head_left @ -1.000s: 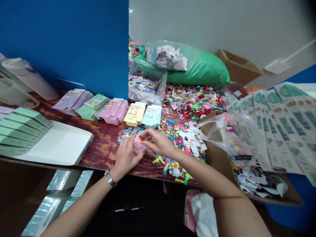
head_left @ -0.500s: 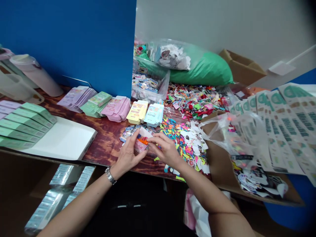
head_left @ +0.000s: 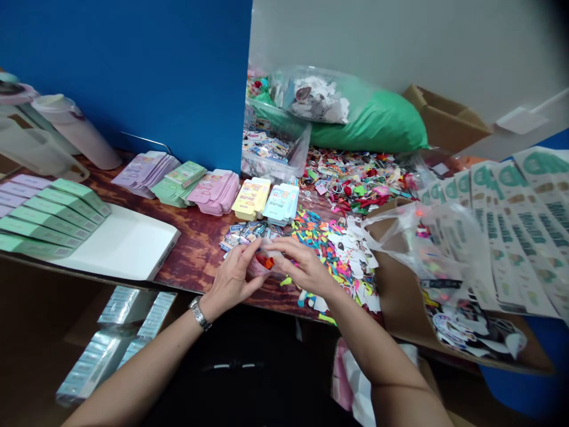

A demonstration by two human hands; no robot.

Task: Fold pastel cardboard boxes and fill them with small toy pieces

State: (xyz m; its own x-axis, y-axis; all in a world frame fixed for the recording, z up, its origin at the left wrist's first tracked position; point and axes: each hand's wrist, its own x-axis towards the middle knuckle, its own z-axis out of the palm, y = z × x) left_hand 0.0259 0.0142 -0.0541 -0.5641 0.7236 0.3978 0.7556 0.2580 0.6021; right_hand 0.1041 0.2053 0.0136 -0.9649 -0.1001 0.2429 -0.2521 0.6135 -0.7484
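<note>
My left hand (head_left: 231,276), with a metal watch on its wrist, is wrapped round a small pink paper box (head_left: 256,270) just above the table's front edge. The box's mouth faces up, and small orange pieces (head_left: 265,261) show inside it. At the box's white flap, my right hand (head_left: 304,265) has its fingers closed on the edge; the fingertips are partly hidden. Behind the box lies a pile of small printed cards (head_left: 240,233). Brightly coloured small rubbery pieces (head_left: 306,231) are spread beside my right hand, next to white cut-out stickers (head_left: 351,249).
Stacks of flat boxes in purple (head_left: 144,172), green (head_left: 178,184), pink (head_left: 214,193), yellow (head_left: 251,198) and blue (head_left: 281,204) line the back. At left is a white tray (head_left: 137,237) with finished-looking green boxes (head_left: 48,216). A cardboard box (head_left: 398,284) stands right. Trinkets (head_left: 355,178) heap behind.
My right hand has moved from the box's opening, near the orange pieces, to its white flap. My left hand keeps holding the pink box. The view has shifted slightly.
</note>
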